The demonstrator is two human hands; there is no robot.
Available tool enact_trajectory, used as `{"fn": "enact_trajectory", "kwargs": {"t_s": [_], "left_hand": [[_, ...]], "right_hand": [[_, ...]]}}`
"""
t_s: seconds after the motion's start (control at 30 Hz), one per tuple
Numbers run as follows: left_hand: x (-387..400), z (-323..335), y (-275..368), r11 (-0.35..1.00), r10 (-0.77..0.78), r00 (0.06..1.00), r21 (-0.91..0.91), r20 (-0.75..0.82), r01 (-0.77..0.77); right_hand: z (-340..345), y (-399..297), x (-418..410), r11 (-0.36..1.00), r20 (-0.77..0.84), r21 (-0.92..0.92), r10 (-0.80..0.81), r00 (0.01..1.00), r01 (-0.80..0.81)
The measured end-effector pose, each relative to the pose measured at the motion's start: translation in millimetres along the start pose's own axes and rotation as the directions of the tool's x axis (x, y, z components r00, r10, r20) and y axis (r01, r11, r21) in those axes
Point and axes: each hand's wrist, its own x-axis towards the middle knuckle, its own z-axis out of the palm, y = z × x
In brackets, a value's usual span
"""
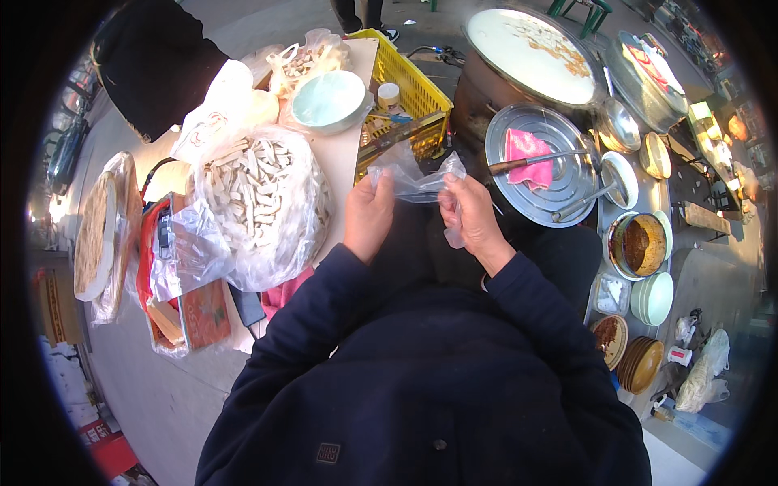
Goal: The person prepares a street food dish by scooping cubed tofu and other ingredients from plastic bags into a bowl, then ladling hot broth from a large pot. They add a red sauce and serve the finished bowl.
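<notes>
A clear plastic bag (419, 185) is stretched between my two hands, above my lap. My left hand (369, 212) pinches one side of it between thumb and fingers. The opposite side is gripped by my right hand (471, 209), with a loose end of plastic hanging below the fingers. Left of my hands, a large plastic-lined container of pale cut strips (255, 182) stands on the table. To the right, a round metal lid (535, 200) carries a pink cloth (527, 159) and a wooden-handled utensil (516, 164).
A big pot of white liquid (516, 54) stands ahead on the right. Ahead lies a yellow plastic crate (419, 73), beside a pale blue bowl (328, 100). Several bowls (651, 299), a sauce pot (638, 246) and stacked brown plates (641, 364) line the right side. A person's legs (358, 12) show beyond.
</notes>
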Motion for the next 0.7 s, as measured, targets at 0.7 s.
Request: {"fn": "enact_trajectory", "kwargs": {"t_s": [0.7], "left_hand": [[106.5, -123.4, 57.8, 0.714, -0.368, 0.89, -0.532, 0.268, 0.455]], "right_hand": [[42.8, 11.0, 123.0, 0.609, 0.256, -0.763, -0.024, 0.966, 0.217]]}}
